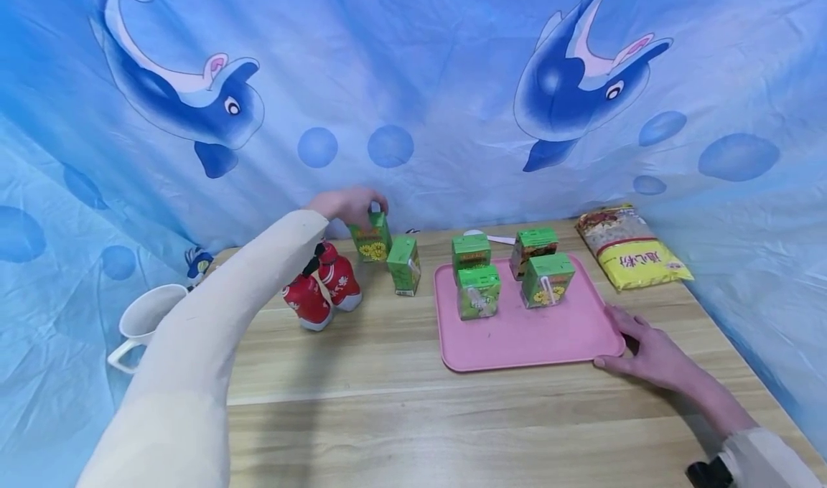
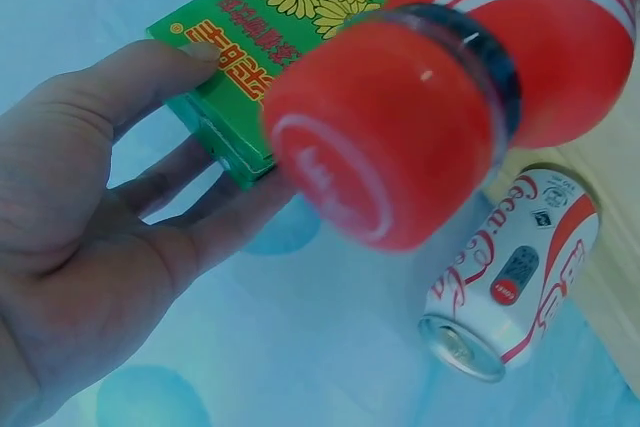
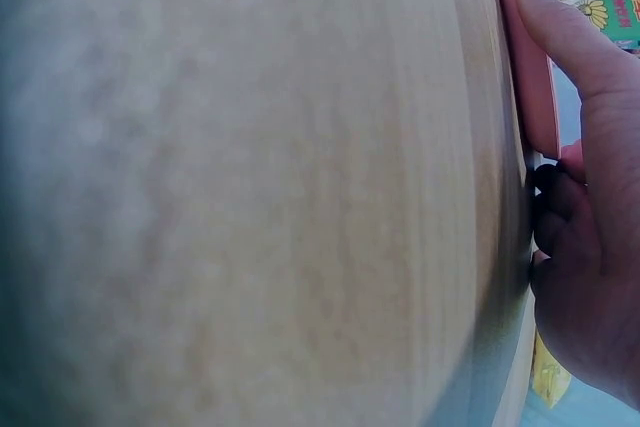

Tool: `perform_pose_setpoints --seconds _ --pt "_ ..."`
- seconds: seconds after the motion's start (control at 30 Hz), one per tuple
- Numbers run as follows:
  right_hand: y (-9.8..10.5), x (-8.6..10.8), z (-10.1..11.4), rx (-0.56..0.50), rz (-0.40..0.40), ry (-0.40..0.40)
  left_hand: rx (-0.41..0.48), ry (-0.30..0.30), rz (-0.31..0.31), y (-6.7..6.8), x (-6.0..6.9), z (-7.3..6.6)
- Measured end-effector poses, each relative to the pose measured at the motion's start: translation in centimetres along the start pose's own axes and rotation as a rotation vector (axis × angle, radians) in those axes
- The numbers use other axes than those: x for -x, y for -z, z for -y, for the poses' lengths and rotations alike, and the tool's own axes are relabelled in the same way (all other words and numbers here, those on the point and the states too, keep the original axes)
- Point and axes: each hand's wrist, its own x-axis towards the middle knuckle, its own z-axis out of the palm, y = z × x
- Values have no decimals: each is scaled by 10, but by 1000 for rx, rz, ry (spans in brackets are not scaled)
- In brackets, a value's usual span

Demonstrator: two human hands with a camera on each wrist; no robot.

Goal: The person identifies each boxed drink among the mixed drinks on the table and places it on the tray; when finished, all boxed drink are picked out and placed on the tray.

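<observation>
At the back of the table, my left hand [image 1: 352, 205] holds a green drink carton [image 1: 372, 247] with yellow flowers on it. The left wrist view shows the thumb on the carton's front and the fingers behind it. Another green carton [image 1: 403, 265] stands just to its right. Two red bottles [image 1: 340, 278] are in front, below the left forearm. My right hand [image 1: 654, 355] grips the near right corner of a pink tray [image 1: 517, 344], thumb along the front rim. Several green cartons [image 1: 548, 281] stand upright on the tray.
A white mug [image 1: 150, 314] stands at the left, partly behind the sleeve. The left wrist view shows a Coca-Cola can [image 2: 515, 272]. A yellow bag [image 1: 636, 251] lies at the back right, and a white spoon [image 1: 499, 240] behind the tray. A blue dolphin curtain [image 1: 439, 151] borders the table.
</observation>
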Motion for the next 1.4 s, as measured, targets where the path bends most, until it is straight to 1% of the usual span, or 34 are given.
perform_pose_setpoints --seconds 0.1,0.23,0.3,0.47,0.57,0.67,0.8,1.07,1.23,1.4 --pt "0 1 0 2 -1 3 19 -3 -13 7 6 -3" --pt "-1 2 -2 1 -8 4 2 -24 -43 17 12 -7" --pt "-1 2 -3 1 -11 6 -14 -32 -47 21 14 -10" --pt "-1 2 -2 2 -14 10 -30 -29 -46 27 21 -19" --pt "-1 2 -1 -3 -14 9 -20 -37 -47 29 26 -22" --pt "-1 3 0 -5 -15 11 2 -45 -45 34 32 -24" --pt "-2 3 0 4 -15 7 21 -48 -58 44 42 -29" --pt "-3 2 -2 3 -18 18 8 -42 -98 60 61 -35" --pt "-3 2 -3 4 -15 11 19 -29 -107 66 71 -42" --pt "-3 2 -3 4 -15 12 19 -35 -112 65 79 -50"
